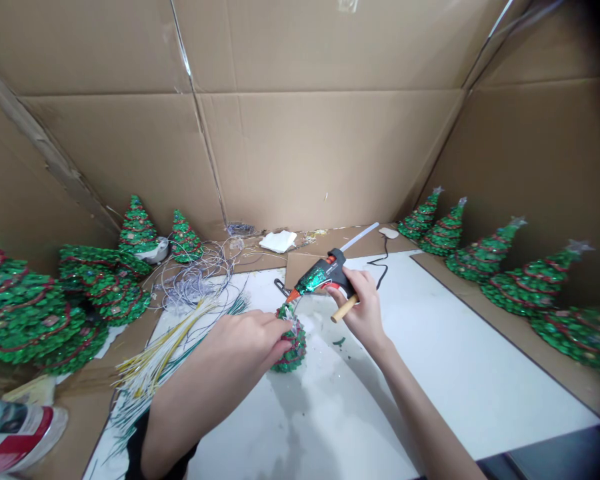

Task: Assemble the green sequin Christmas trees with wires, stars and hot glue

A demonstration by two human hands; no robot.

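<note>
A small green Christmas tree (pixel 294 355) with dark red garland stands on the white board in front of me. My left hand (pixel 253 337) is closed at its upper part, thumb and fingers against it. A silvery piece (pixel 294 321) shows by these fingertips, its shape unclear. My right hand (pixel 363 303) grips a black hot glue gun (pixel 325 272) with green glitter on its barrel. Its orange nozzle points down at the treetop, very close to it; contact is unclear. A clear glue stick (pixel 360 236) protrudes from the gun's back. A short wooden stick (pixel 344 309) juts out below the right hand.
Larger green trees (pixel 23 307) stand at left, near a white bird figure (pixel 154 251). Star-topped trees (pixel 527 280) line the right. Tangled wire (pixel 195 277) and yellow, white and green strands (pixel 165 340) lie left. Cardboard walls (pixel 330 147) enclose the board (pixel 460 360). A plastic tub (pixel 20 433) sits front left.
</note>
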